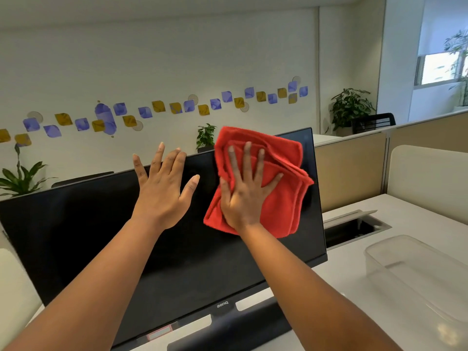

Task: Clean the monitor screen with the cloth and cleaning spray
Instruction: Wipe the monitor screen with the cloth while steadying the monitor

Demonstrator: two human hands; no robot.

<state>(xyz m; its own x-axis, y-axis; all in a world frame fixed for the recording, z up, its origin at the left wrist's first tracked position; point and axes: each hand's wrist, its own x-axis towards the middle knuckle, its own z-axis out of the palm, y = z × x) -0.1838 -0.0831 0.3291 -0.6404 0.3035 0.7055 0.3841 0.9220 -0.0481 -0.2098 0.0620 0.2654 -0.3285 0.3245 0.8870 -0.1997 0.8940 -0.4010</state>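
A black monitor (101, 236) with a dark screen stands on the white desk, filling the middle of the view. A folded red cloth (283, 198) lies flat against the screen's upper right part. My right hand (244, 193) presses it to the screen with straight, spread fingers. My left hand (163, 188) is open beside it, fingers spread, its fingertips reaching the monitor's top edge. No spray bottle is in view.
A clear plastic container (417, 274) sits on the white desk (354, 287) at the right. A cable tray opening (354, 229) lies behind the monitor's right side. Beige partitions (349, 171) and potted plants (350, 107) stand farther back.
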